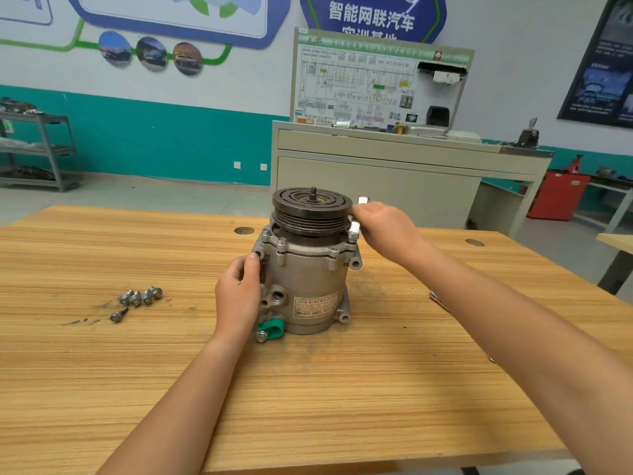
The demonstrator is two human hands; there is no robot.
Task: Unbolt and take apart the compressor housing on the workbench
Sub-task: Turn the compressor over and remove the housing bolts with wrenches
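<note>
left grip [238,296] and right grip [385,228] are bare, both forearms [178,399] bare along their visible length.

Compressor [310,286] stands upright on the wooden workbench [137,371], black pulley [312,209] uppermost. Left hand [238,296] grips the housing's left side, thumb up near the flange. Right hand [383,224] holds a pale tool [354,231] upright at the flange's right edge, beside the pulley. Five loose bolts [138,299] lie grouped on the bench, well left of the compressor.

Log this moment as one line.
left hand holds compressor | right hand grips white tool at top flange | loose bolts on workbench
</note>
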